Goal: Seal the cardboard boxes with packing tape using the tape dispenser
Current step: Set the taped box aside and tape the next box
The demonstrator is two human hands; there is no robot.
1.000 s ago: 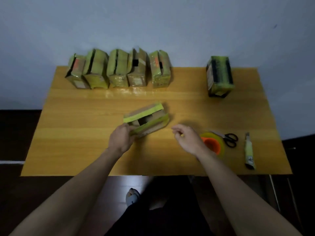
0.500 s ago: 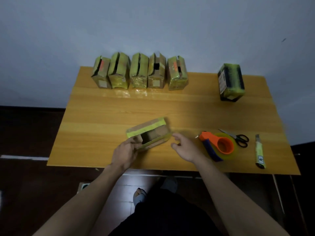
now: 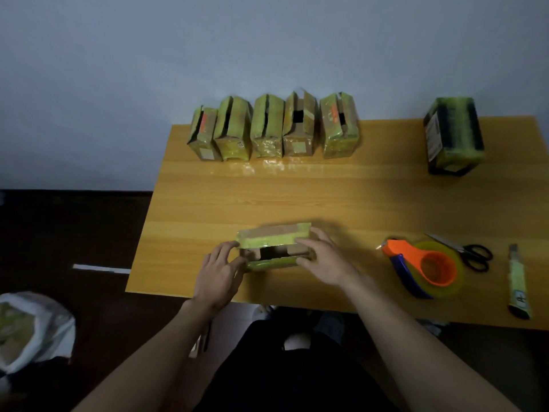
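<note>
holding a small brown cardboard box with yellow-green tape on its flaps (image 3: 274, 246) from both ends, head view only. left hand (image 3: 218, 273) at box's left end, fingers slightly spread and curled, fingertips on the left edge. right hand (image 3: 325, 260) at box's right end, fingers close together and curled over the top right corner, thumb on the near face. box sits on the light wooden table (image 3: 326, 197), near the front edge, roughly centre-left, long side parallel to that edge. dark open gap showing in the box's near face between the taped flaps. some motion blur around the right hand.

orange and blue tape dispenser with a yellowish clear tape roll (image 3: 424, 267) lying on the table to the right of the box, apart from the right hand, not held. black-handled scissors (image 3: 472, 255) just behind and right of the dispenser, blades partly hidden by the roll. green utility knife (image 3: 518, 282) further right, near the table's right front corner.

row of five taped cardboard boxes (image 3: 273, 130) standing upright side by side along the table's far edge against the pale wall, several with dark slots open on top. separate dark box wrapped in green tape (image 3: 453, 136) standing alone at the far right corner, well apart from the row.

white plastic bag (image 3: 35, 328) on the dark floor at lower left. both bare forearms reaching in from the bottom of the frame.
</note>
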